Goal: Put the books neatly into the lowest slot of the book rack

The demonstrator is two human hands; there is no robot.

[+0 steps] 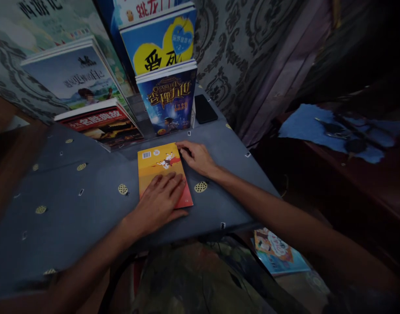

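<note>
A thin orange-and-yellow book [154,166] lies closed on the dark grey patterned cloth, its barcode side up and a small figure in white and red printed on it. My left hand [164,192] rests flat across the lower part of its cover, fingers stretched out and the thumb past the bottom edge. At the top right corner, my right hand [198,158] has its fingers curled against the book's edge. What lies under those fingertips is hidden.
Behind stand a blue novel [169,102], a blue-and-yellow book [161,43], a red-topped book [105,126] and a pale landscape-cover book [72,76]. A black phone [205,109] lies beside them. Lower right are more books [278,253]; a blue cloth [301,126] covers a side surface.
</note>
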